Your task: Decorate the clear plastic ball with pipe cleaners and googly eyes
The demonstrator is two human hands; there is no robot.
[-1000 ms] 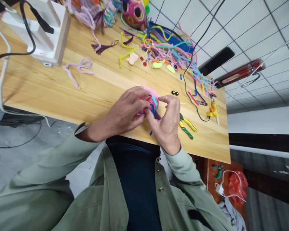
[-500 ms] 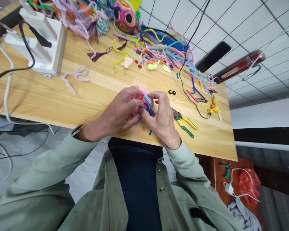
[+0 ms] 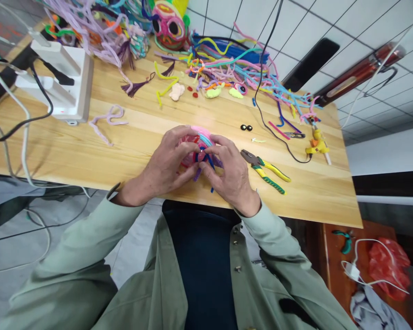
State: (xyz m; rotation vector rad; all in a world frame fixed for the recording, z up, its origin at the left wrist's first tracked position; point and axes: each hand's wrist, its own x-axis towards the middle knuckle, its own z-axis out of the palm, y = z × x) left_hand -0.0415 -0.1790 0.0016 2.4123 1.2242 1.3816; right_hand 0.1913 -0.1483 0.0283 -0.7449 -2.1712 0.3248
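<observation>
The left hand (image 3: 163,167) held the rounded, pink-and-blue fuzzy-wire piece (image 3: 205,136) at twelve o'clock from the dark-shirted torso (image 3: 206,261); the right hand (image 3: 231,175) pinched its near side. A slackened pinch might have let the thin dark-blue fuzzy strand (image 3: 211,161), its end toward six o'clock, spring loose

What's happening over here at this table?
A person is working with bare hands on a small, colorful fuzzy bundle near the table's front edge. The left hand holds one side of it, while the fingertips of the right hand are close to a dark-blue strand on it; the hands hide much of the rest. Pliers lie beside the right hand, and a heap of bright fuzzy strands lies toward the back.
</observation>
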